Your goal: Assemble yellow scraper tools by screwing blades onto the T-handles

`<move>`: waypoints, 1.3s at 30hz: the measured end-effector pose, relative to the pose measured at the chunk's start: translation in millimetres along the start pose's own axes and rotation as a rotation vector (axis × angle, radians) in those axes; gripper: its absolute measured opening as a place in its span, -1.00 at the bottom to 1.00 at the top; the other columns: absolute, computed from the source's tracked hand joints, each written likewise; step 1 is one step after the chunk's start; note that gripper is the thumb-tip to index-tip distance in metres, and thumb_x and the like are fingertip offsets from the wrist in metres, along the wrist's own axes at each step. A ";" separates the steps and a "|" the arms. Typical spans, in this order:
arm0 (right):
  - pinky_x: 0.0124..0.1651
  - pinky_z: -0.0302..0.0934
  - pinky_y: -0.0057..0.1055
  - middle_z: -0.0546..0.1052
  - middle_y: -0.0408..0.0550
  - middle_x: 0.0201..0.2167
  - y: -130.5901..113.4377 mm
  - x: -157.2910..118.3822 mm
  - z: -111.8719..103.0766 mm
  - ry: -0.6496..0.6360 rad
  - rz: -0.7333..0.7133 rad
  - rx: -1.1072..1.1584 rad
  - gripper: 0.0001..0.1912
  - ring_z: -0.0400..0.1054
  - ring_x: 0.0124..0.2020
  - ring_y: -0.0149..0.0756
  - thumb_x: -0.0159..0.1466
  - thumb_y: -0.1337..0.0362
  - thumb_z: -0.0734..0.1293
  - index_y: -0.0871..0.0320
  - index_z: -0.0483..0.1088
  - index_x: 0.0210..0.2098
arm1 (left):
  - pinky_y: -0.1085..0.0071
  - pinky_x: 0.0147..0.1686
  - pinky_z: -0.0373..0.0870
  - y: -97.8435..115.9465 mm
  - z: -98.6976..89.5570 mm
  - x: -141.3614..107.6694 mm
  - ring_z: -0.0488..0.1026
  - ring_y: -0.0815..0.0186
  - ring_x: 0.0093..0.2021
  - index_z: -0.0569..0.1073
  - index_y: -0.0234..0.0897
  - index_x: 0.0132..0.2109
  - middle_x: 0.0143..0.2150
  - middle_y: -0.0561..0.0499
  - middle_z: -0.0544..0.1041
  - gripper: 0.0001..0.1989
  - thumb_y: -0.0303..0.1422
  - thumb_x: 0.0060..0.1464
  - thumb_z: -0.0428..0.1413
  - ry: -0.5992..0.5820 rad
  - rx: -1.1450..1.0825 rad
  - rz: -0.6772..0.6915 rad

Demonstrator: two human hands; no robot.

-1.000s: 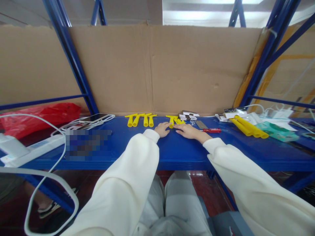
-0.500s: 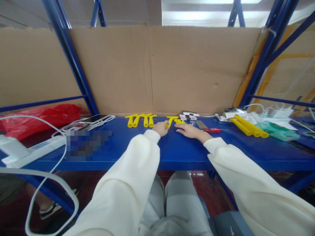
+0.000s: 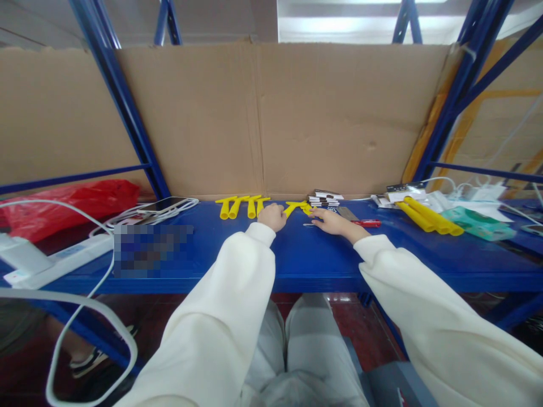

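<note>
My left hand (image 3: 272, 217) is closed, its curled fingers against the end of a yellow T-shaped plastic tool (image 3: 291, 209) with a tube handle. My right hand (image 3: 333, 221) lies low over the tabletop, thumb and fingers apart. Its fingertips reach a second yellow piece (image 3: 306, 208), partly covered by the fingers. A red-handled screwdriver (image 3: 368, 224) runs beneath this hand, with its metal tip showing left of the thumb. Several more yellow T-shaped tools (image 3: 251, 208) stand in a row left of my left hand, tube ends toward me.
Small printed boxes (image 3: 324, 199) are stacked behind my right hand, near a grey flat piece (image 3: 347, 213). Yellow tubes (image 3: 430, 217) and a green packet (image 3: 478, 224) lie at right. A red bag (image 3: 72, 206), phone (image 3: 163, 204) and white power strip (image 3: 63, 261) occupy the left. Cardboard (image 3: 339, 118) walls the back.
My left hand has shifted slightly left and curled more, and the yellow tool beside it has tilted. My right hand has moved slightly right; the screwdriver's tip now shows by the thumb.
</note>
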State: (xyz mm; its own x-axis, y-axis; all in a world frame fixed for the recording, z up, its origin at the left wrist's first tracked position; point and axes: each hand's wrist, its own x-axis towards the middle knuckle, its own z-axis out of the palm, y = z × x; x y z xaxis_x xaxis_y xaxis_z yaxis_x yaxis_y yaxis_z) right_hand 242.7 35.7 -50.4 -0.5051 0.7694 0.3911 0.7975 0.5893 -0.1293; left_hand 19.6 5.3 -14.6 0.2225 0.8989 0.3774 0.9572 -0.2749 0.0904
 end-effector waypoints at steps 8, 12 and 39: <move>0.28 0.18 -0.14 0.49 0.11 0.15 5.8 -2.5 -3.6 0.021 0.034 -0.039 -0.62 0.35 0.20 -0.12 0.30 0.33 0.25 0.17 0.48 0.08 | 0.23 0.00 0.42 -2.7 -1.0 3.1 0.51 0.02 0.02 0.59 -0.45 -0.09 -0.05 -0.31 0.58 -0.64 -0.42 0.20 -0.08 0.024 0.015 -0.177; 0.29 0.16 -0.18 0.48 0.17 0.15 4.3 -4.0 -6.3 0.012 0.042 -0.041 -0.63 0.35 0.20 -0.12 0.30 0.34 0.24 0.24 0.49 0.06 | 0.26 0.10 0.38 -5.7 5.4 4.3 0.45 0.08 0.11 0.54 -0.38 -0.01 0.06 -0.25 0.52 -0.67 -0.37 0.21 -0.03 0.053 -0.008 -0.025; 0.09 0.23 -0.02 0.56 0.26 -0.06 33.5 -35.1 -53.4 0.057 1.052 -0.127 -0.74 0.43 0.06 0.07 0.16 0.28 0.33 0.19 0.57 -0.18 | 0.22 0.16 0.33 -5.1 18.4 4.0 0.40 0.11 0.21 0.39 -0.26 0.14 0.18 -0.18 0.47 -0.57 -0.43 0.10 0.06 -0.133 -0.051 0.091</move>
State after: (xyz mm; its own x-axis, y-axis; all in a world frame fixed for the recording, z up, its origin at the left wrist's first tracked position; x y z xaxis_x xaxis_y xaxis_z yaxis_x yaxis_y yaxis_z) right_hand 304.7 15.3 -19.8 0.4727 0.8625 0.1804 0.8545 -0.3987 -0.3330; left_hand 19.0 16.6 -30.5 0.3340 0.9058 0.2607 0.9221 -0.3714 0.1090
